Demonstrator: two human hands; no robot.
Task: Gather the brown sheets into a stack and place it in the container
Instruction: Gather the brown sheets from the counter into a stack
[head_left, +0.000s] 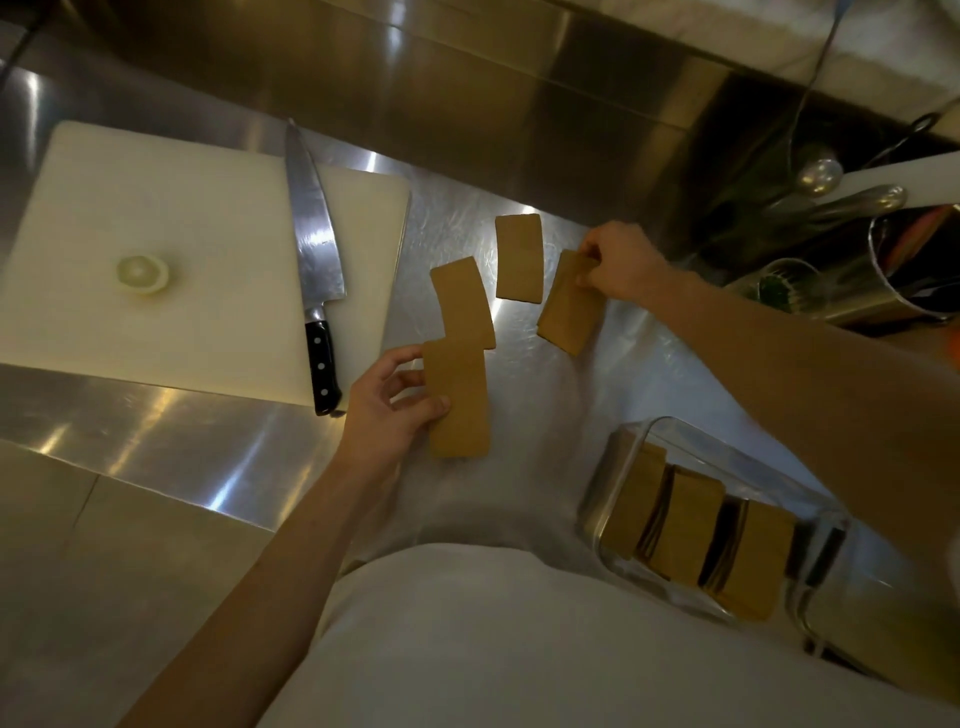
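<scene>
Several brown rectangular sheets lie on the steel counter. My left hand (390, 400) pinches the nearest sheet (460, 410) by its left edge; its top overlaps a second sheet (461, 300). A third sheet (518, 257) lies flat farther back, untouched. My right hand (615, 262) grips the top end of a small stack of sheets (569, 306) to the right. A clear rectangular container (727, 462) sits at the near right and holds several upright groups of brown sheets (693, 525).
A white cutting board (156, 218) at the left carries a large chef's knife (314, 249) and an onion piece (143, 274). A bin with utensils (826, 208) and a metal canister (914, 260) stand at the far right. A steel backsplash rises behind.
</scene>
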